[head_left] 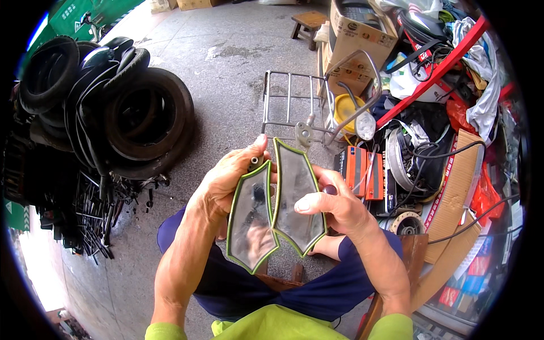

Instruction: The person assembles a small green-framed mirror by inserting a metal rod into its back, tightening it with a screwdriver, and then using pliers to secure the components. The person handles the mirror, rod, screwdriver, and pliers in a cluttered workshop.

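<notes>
My left hand (229, 178) grips a long angular mirror (250, 218) with a green rim, its thumb reaching up by a small metal stub at the mirror's top. My right hand (334, 201) holds a second, matching green-rimmed mirror (294, 192), thumb pressed on its dusty glass. The two mirrors stand side by side, edges nearly touching, above my knees in dark blue trousers.
A pile of old black tyres (130, 113) lies to the left, with black metal rods (96, 209) beneath. A metal wire rack (292, 102) stands ahead. Cardboard boxes (354, 39), cables, orange packets (362, 178) and a red bar (436, 68) crowd the right. A wooden stool (309, 22) stands far off.
</notes>
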{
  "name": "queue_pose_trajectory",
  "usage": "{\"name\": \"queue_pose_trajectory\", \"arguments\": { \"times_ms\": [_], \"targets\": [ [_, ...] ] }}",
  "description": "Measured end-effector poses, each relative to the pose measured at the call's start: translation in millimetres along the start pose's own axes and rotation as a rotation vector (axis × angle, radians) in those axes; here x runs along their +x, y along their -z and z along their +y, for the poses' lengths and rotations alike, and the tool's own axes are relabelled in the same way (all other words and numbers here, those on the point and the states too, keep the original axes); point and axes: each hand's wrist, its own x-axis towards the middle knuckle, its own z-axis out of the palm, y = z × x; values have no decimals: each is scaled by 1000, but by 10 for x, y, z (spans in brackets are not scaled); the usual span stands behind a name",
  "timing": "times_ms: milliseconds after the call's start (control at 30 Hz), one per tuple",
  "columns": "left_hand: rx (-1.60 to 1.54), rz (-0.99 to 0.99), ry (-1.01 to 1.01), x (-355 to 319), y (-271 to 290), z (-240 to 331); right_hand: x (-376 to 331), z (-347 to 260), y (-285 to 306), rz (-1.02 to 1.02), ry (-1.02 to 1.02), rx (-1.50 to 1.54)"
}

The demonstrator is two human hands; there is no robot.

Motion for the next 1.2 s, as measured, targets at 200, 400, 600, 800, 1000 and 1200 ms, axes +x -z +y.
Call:
{"name": "queue_pose_trajectory", "arguments": {
  "times_ms": [200,400,600,800,1000,1200],
  "targets": [
    [-1,-21,-118,-154,5,144,-6,-94,-33,27,48,-125],
    [-73,3,-122,-129,-1,93,17,27,-70,-18,-15,-243],
    [29,99,-135,-149,-42,95,25,27,-110,-74,-34,-237],
    [109,61,-211,-176,-18,73,35,75,-94,-80,-47,-258],
    [86,100,-294,-250,-106,106,17,114,-73,-96,-34,-314],
    [117,130,-300,-209,-31,56,40,130,-195,8,-106,-343]
  ]
}}
